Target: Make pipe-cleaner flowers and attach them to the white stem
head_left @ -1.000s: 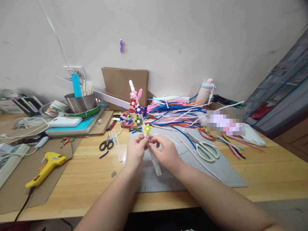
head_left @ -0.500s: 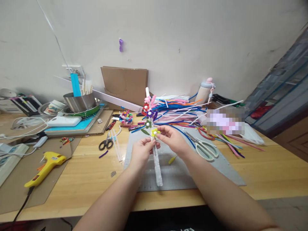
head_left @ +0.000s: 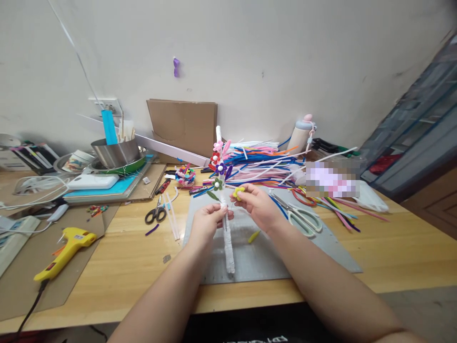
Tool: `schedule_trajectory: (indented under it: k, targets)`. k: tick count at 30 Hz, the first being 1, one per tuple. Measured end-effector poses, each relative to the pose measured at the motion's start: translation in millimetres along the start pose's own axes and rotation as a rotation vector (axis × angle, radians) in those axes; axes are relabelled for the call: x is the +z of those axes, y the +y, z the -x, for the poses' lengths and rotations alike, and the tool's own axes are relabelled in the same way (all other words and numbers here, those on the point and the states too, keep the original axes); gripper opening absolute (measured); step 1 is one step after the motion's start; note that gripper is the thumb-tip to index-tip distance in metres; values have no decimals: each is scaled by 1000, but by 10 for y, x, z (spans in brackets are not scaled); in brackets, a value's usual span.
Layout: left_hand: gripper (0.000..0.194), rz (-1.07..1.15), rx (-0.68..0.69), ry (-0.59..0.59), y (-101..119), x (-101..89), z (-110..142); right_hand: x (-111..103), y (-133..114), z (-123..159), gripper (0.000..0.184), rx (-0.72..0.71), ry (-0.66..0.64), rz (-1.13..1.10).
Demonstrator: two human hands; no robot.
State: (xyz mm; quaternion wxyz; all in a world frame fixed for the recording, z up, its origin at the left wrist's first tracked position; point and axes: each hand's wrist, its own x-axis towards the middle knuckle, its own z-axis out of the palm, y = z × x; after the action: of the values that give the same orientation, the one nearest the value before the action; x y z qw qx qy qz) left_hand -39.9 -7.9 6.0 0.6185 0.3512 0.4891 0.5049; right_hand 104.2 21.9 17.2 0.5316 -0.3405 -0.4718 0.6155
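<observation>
My left hand [head_left: 210,220] is closed around a white fuzzy stick [head_left: 229,247] held nearly upright above the grey cutting mat [head_left: 264,267]. Up the stick run pipe-cleaner flowers: a pink one, a red one [head_left: 215,157], a purple one [head_left: 220,168] and a green one [head_left: 217,184], with a green leaf [head_left: 213,196] below. Between thumb and fingers, my right hand [head_left: 255,205] pinches a yellow pipe-cleaner flower [head_left: 238,192], a little to the right of the stick. A small yellow leaf-shaped piece [head_left: 253,237] lies on the mat.
Large scissors [head_left: 305,220] rest on the mat's right side, small black scissors [head_left: 156,214] to its left. Bundles of pipe cleaners [head_left: 257,162] lie behind. A yellow glue gun [head_left: 66,252] sits at left, near a metal bowl [head_left: 116,151]. A bottle [head_left: 301,136] stands at the back.
The yellow flower has moved from against the stick to the right, away from it, in my right hand. The stick has shifted slightly left with my left hand; the view has shifted a little.
</observation>
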Motion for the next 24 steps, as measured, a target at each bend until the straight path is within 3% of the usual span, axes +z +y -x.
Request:
schedule_trajectory:
  k: [2, 5, 9, 14, 24]
  targets:
    - [27, -1, 9, 4, -2, -4, -11, -49, -25, -29, 15, 43, 23, -86]
    - [27, -32, 29, -11, -25, -6, -23, -84, -39, -44, 14, 85, 33, -42]
    - [24, -129, 55, -36, -56, -3, -24, -42, -2, -5, 16, 134, -116, 137]
    - [22, -229, 86, -46, -46, 13, -2, 5, 60, 29, 21, 71, -223, 231]
    - [18, 105, -213, -216, -13, -41, -43, -29, 103, -17, 25, 29, -90, 284]
